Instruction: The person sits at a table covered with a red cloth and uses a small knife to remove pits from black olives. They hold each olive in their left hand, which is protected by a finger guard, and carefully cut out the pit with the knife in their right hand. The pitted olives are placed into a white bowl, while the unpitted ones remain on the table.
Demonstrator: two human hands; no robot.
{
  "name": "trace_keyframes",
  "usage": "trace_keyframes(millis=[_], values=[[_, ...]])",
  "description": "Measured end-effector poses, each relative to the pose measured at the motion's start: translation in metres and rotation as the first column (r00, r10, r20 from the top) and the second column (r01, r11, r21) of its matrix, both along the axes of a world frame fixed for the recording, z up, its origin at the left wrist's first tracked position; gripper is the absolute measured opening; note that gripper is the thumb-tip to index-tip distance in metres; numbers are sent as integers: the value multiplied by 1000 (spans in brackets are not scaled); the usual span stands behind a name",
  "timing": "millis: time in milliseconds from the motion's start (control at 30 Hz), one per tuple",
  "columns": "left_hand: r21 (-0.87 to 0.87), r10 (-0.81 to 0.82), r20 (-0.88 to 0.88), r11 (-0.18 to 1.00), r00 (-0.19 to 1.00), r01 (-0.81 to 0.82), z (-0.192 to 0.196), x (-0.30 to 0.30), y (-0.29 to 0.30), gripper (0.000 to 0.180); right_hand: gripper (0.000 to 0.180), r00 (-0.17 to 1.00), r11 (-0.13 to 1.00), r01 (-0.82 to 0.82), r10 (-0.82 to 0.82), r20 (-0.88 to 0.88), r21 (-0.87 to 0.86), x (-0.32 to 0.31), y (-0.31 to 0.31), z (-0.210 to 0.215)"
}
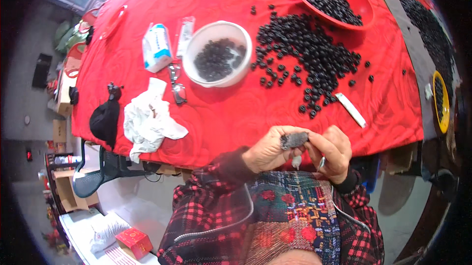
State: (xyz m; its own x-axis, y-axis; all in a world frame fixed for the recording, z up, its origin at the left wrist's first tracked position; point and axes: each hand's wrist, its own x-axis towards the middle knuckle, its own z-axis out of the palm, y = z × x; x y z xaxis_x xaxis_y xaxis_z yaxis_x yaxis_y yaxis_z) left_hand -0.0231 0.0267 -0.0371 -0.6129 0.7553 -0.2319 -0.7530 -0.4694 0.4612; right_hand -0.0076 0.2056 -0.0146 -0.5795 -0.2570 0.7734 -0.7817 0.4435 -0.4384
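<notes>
Close to the table's near edge, my left hand (268, 151) is closed on a dark grey, rough-looking piece (294, 140), thumb along its upper side. Against its other end press the thumb and finger of my right hand (334, 153). A thin pale tip (322, 162) pokes out from the right hand's curled fingers; the rest of it is hidden. Below the grey piece, a small whitish bit (296, 162) shows between the hands; what it belongs to is unclear. Many small black bead-like pieces (319, 63) lie heaped on the red cloth just beyond.
A red bowl (366, 4) holds more black pieces, and a white bowl (189, 39) holds dark ones. A pale narrow strip (351, 110), glasses (179, 93), a tissue pack (157, 47), crumpled white cloth (150, 117) and a black cap (105, 120) lie on the red tablecloth (221, 117).
</notes>
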Motion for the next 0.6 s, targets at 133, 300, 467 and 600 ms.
trace_keyframes(millis=[133, 300, 467, 600], values=[[-130, 160, -190, 974, 969, -186, 12, -6, -10, 27, 30, 1000, 1000, -2, 2, 0, -9, -1, 0, 1], [-218, 276, -896, 407, 348, -887, 61, -60, -64, 31, 21, 992, 996, 93, -91, 88, -12, 1, 9, -10], [-187, 6, -982, 45, 188, -981, 36, -128, -143, 36, 18, 979, 989, 128, -114, 170, -78, 2, 13, -19], [-122, -127, -985, 2, 120, -993, 47, -114, -102, 29, 22, 968, 981, 176, -159, 195, -76, 3, 22, -21]])
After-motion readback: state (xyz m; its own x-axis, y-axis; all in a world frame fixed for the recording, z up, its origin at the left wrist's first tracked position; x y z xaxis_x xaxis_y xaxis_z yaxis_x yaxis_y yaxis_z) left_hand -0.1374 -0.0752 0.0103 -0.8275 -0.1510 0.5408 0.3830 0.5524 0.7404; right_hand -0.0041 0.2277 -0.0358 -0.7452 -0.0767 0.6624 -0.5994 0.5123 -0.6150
